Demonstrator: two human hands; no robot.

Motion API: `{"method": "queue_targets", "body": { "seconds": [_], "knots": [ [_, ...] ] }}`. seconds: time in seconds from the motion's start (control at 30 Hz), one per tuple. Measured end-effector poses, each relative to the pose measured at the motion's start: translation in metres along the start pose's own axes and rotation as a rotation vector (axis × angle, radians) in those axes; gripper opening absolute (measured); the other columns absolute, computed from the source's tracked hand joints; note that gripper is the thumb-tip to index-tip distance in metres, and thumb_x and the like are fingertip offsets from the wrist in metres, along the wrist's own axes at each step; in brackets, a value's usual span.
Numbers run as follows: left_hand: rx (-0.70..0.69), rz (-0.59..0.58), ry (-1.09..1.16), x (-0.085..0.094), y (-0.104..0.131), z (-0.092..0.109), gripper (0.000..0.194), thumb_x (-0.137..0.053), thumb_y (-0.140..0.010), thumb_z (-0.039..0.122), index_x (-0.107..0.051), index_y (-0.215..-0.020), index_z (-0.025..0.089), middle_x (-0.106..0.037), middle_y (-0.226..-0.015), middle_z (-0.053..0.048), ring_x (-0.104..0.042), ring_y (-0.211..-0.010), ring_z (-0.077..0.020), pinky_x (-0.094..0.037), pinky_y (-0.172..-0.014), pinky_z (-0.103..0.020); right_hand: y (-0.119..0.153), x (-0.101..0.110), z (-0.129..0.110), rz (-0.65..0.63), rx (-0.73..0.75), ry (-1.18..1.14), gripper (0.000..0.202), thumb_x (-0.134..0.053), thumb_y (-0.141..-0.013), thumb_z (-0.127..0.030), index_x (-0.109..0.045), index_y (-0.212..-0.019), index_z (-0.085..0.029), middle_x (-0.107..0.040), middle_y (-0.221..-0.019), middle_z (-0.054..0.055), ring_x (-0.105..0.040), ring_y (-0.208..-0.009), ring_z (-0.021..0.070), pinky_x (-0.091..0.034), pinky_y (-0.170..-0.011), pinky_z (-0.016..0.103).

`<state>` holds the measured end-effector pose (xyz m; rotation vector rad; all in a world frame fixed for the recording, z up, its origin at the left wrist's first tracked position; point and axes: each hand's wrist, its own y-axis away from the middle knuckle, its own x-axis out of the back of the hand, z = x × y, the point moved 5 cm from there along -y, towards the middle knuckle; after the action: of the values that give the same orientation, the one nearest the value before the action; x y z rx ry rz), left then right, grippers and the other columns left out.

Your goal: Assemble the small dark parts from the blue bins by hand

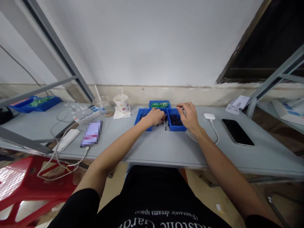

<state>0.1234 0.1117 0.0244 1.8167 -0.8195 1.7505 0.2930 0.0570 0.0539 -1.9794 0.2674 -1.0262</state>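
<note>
My left hand (157, 116) reaches over the left blue bin (137, 121), its fingers curled down towards loose black screws (165, 128) on the table between the bins. Its fingertips are partly hidden, so anything in them does not show. At the right edge of the right blue bin (177, 128) is my right hand (189, 115), thumb and forefinger brought close together. Whatever lies between those tips is too small to make out. Dark screw-like pieces (175, 119) fill the right bin. Behind both stands a third blue bin (159, 102) with green pieces in clear wrapping (159, 104).
To the left stand a paper cup (121, 104), a plastic cup (105, 107), a power strip (91, 113) and a phone (92, 133) on a cable. A white charger (209, 116) and a dark phone (237, 132) lie right. A red stool (21, 180) is below left.
</note>
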Motion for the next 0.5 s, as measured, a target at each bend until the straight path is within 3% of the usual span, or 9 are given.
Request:
{"method": "queue_targets", "body": {
  "seconds": [0.3,0.5],
  "knots": [
    [0.014,-0.036,0.041,-0.0010,-0.0023,-0.0017,0.017,-0.073,-0.085,0.021,-0.082,-0.098,0.025,-0.080,-0.095,-0.006,-0.072,-0.098,-0.0270,-0.045,-0.100,-0.043,-0.0002,-0.0016,-0.0028,-0.021,0.003,-0.002,0.024,-0.046,-0.106,-0.038,-0.066,-0.103,-0.026,-0.073,-0.100,0.007,-0.057,-0.097,0.0290,-0.045,-0.091,0.048],
    [0.000,-0.078,0.037,0.0030,-0.0026,0.0020,0.013,-0.074,-0.083,0.018,-0.082,-0.091,0.024,-0.080,-0.092,-0.005,-0.072,-0.097,-0.0261,-0.046,-0.097,-0.041,0.0002,-0.0039,-0.0028,-0.034,0.018,-0.004,0.024,-0.046,-0.106,-0.038,-0.066,-0.103,-0.026,-0.073,-0.100,0.007,-0.057,-0.097,0.0292,-0.045,-0.091,0.049]
  ]
}}
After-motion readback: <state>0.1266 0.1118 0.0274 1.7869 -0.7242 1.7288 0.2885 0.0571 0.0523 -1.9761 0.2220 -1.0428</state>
